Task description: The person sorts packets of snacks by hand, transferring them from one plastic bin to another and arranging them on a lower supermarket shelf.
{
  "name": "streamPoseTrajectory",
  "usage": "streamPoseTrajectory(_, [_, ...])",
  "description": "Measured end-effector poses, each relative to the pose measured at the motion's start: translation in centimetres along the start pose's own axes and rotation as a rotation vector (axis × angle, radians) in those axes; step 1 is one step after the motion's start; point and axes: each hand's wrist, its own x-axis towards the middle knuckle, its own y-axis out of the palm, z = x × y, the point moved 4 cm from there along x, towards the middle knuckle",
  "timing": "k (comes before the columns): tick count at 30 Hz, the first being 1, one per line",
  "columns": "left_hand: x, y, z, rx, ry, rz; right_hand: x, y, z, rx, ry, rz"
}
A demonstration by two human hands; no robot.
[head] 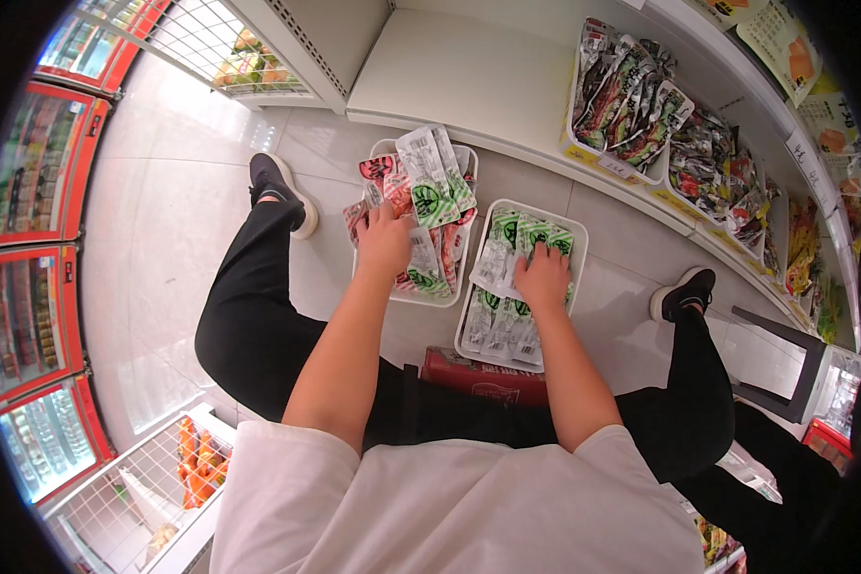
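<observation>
Two white plastic trays stand on the tiled floor before me. In the left tray [441, 300] lie jumbled red-and-white snack packets [459, 240] with several green-and-white ones [430, 179] on top. My left hand [386, 240] is among the packets at that tray's left side; whether its fingers grip one cannot be told. The right tray [580, 269] holds green-and-white snack packets [499, 323] laid side by side in rows. My right hand [544, 276] rests on the upper row, palm down, fingertips on the packets; a grip cannot be made out.
A red box [484, 380] lies behind the right tray. Beyond the trays runs a white low shelf [466, 79], with bins of packaged snacks [628, 107] at its right. Red-framed glass-door coolers [75, 172] line the left. A wire rack [136, 502] stands lower left; a person's dark-clothed leg [760, 495] shows lower right.
</observation>
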Motion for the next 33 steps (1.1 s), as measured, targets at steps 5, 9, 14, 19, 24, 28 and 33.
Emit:
streamPoseTrajectory(5, [-0.3,-1.4,-1.1,-0.003,0.151,0.171,0.4,0.7,-0.6,0.041,0.008,-0.069])
streamPoseTrajectory(9, [-0.3,-8.5,-3.4,-0.167,0.161,0.260,0.6,0.8,-1.6,0.138,0.067,-0.063])
streamPoseTrajectory(14, [-1.1,-14.7,-5.0,-0.551,0.176,0.064,1.3,1.3,-2.1,0.037,0.062,-0.083])
streamPoseTrajectory(19, [-0.8,-11.4,-4.4,-1.238,-0.173,-0.157,1.4,-3.1,0.0,0.257,0.043,-0.093])
streamPoseTrajectory(24, [-2.8,-8.5,-9.1,-1.416,-0.187,-0.253,-0.2,-6.7,5.1,1.557,0.401,0.533])
streamPoseTrajectory(28, [-4.7,-8.5,-13.1,-0.771,0.590,-0.194,-1.5,-8.5,7.9,2.033,0.527,0.675])
streamPoseTrajectory(33, [-6.5,-6.5,-13.8,-0.602,0.631,0.087,1.9,-6.5,1.0,1.724,0.465,0.581])
